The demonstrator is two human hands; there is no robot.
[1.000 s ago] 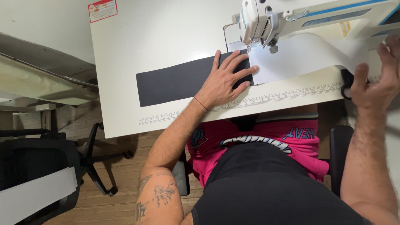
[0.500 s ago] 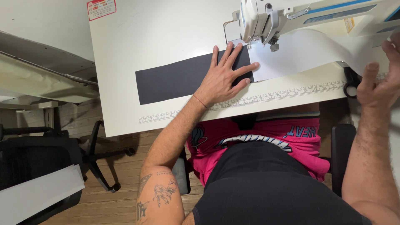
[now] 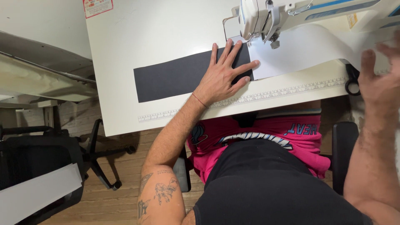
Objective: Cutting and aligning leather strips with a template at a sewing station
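Far left, at 8 o'clock: a black office chair (image 3: 39, 162) with a white strip across it, on a wooden floor. The white table (image 3: 125, 50) fills the upper frame; a printed ruler strip (image 3: 250, 98) runs along its near edge, and a red-and-white sticker (image 3: 98, 7) sits at 11 o'clock. Centre: a dark grey fabric strip (image 3: 171, 79) lies flat, long axis running 9 to 3 o'clock. The left hand (image 3: 223, 75) rests palm-down on its right end, grip apart, fingers spread and pressing, clamped on nothing. At 1 o'clock: the sewing machine head (image 3: 266, 16), needle area just past the fingertips. A white fabric band (image 3: 308, 48) meets the dark strip under the machine and trails toward 3 o'clock. Black scissors (image 3: 352, 81) lie near the table's right edge. The right hand (image 3: 381, 83) is raised and blurred at 3 o'clock, fingers apart, holding nothing visible. Judgement: the pieces are being lined up at the foot; feeding them calls for steady flat pressure and edges kept matched.
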